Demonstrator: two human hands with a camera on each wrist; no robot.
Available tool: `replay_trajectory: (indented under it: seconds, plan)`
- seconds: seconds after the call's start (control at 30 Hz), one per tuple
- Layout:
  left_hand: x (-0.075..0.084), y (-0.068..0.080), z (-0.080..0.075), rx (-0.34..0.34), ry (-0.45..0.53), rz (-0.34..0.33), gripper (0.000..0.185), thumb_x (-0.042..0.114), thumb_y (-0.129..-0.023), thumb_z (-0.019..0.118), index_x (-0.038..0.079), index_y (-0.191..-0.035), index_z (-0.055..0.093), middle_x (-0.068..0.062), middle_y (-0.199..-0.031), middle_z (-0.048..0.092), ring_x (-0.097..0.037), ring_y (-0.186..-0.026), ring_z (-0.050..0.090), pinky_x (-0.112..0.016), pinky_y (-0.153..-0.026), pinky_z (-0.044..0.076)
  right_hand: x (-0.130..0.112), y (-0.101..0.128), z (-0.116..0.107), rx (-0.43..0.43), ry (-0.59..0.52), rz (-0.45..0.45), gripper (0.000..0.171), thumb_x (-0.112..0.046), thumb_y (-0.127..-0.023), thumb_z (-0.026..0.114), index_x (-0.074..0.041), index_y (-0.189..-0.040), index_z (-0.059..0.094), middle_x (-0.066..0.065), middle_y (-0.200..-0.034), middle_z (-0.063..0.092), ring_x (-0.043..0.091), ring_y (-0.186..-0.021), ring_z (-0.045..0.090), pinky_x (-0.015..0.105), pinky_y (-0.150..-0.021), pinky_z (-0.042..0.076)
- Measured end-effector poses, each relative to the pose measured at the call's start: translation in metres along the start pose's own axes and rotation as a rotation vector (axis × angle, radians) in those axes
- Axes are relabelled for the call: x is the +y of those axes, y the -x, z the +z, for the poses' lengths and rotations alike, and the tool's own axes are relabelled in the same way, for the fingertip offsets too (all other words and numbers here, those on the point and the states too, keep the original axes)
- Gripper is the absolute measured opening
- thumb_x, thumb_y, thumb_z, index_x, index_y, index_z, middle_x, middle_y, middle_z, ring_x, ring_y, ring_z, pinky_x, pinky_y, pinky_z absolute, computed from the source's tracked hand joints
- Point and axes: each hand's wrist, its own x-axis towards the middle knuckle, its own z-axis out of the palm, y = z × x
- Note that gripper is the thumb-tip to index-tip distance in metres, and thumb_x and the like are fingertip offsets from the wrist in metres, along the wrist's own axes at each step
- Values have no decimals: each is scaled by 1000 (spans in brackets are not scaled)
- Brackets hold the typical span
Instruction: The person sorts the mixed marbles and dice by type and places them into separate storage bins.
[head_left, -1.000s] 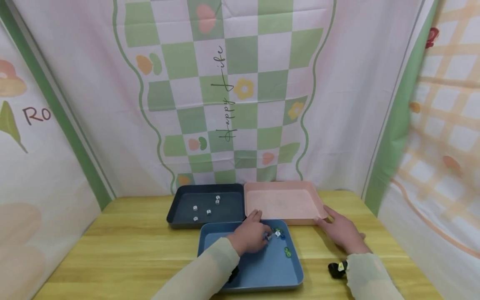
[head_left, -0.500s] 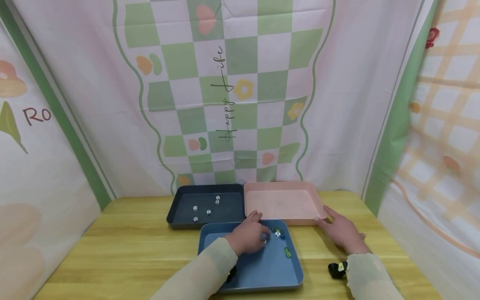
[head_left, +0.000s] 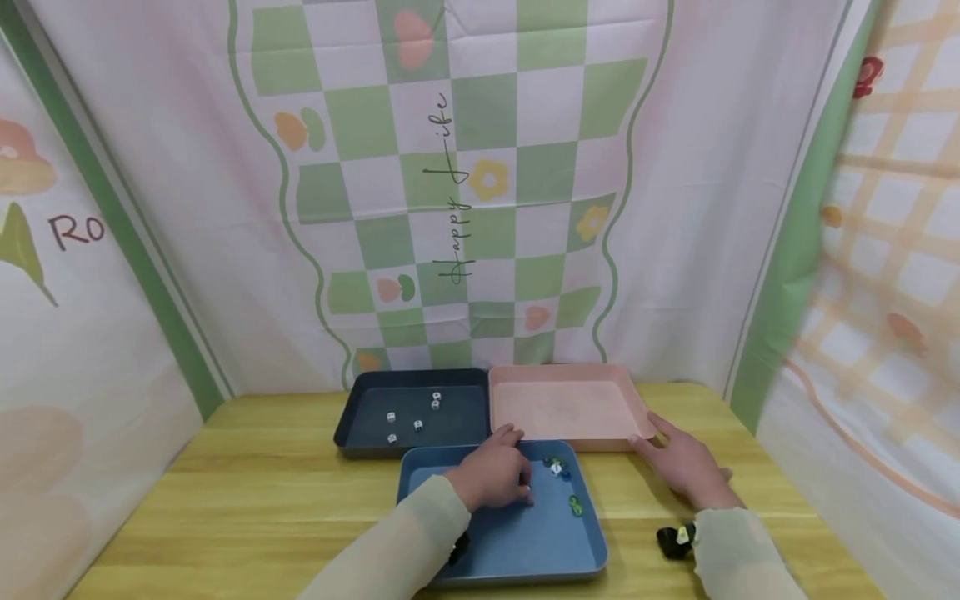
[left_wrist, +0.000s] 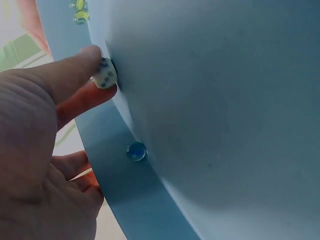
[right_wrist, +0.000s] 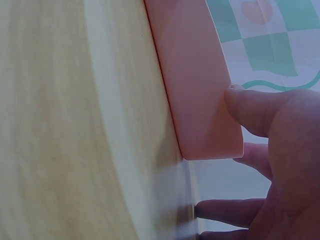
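My left hand [head_left: 495, 473] reaches over the blue tray [head_left: 517, 550]. In the left wrist view it pinches a white die [left_wrist: 106, 76] with dark pips between thumb and forefinger, close to the tray's wall. A blue glass marble [left_wrist: 136, 151] lies below the fingers along that wall. Green marbles [head_left: 575, 506] lie in the tray's right part, with another white die [head_left: 556, 470] among darker marbles near its far right corner. My right hand [head_left: 686, 462] rests at the near right corner of the pink tray [right_wrist: 200, 95], thumb on the rim and fingers fairly straight.
A dark navy tray [head_left: 351, 437] holding several white dice stands at the back left, beside the pink tray. All three trays sit on a wood-grain table [head_left: 225, 500]. Behind hangs a checkered cloth [head_left: 480, 242]. A black wrist device [head_left: 675, 542] shows at my right sleeve.
My left hand has drawn slightly left, away from the cluster of marbles, with the die coming along in its fingers. My right hand stays at the pink tray's corner.
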Motion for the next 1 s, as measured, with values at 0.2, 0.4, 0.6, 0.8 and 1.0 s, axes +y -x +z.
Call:
replay_trajectory:
  seconds: [0.2, 0.4, 0.6, 0.8, 1.0]
  plan:
    - [0, 2, 0, -18, 12, -7, 6, 35, -84, 82, 32, -87, 78, -11, -151, 44, -28, -146, 25, -37, -117, 22, 0, 1, -1, 2, -9, 0, 95, -75, -92, 41, -10, -159, 22, 34, -151, 27, 65, -130, 24, 91, -80, 0]
    - [0, 3, 0, -19, 21, -15, 14, 37, -84, 82, 30, -75, 73, -10, -152, 42, -27, -147, 24, -35, -117, 22, 3, 0, 0, 9, -14, -9, 94, -73, -93, 43, -10, -159, 22, 34, -152, 27, 64, -130, 24, 91, -81, 0]
    - [-1, 4, -1, -26, 43, -11, 16, 40, -87, 78, 30, -76, 72, -10, -152, 42, -26, -147, 24, -35, -117, 22, 4, -2, 1, 7, -5, -8, 92, -72, -94, 43, -10, -159, 23, 34, -151, 27, 65, -130, 24, 91, -80, 1]
    - [-9, 5, -7, 26, 142, 12, 13, 38, -90, 76, 26, -84, 76, -10, -150, 46, -25, -146, 27, -35, -114, 28, 4, -2, 2, 8, -5, -15, 92, -71, -94, 43, -9, -159, 23, 34, -151, 28, 65, -129, 25, 91, -81, 2]
    - [-32, 3, -21, 331, 362, -54, 16, 33, -94, 72, 19, -86, 74, -15, -153, 39, -32, -143, 30, -46, -112, 33, 4, -2, 2, 11, -2, -28, 93, -73, -94, 41, -8, -158, 22, 35, -151, 28, 65, -129, 25, 91, -81, 3]
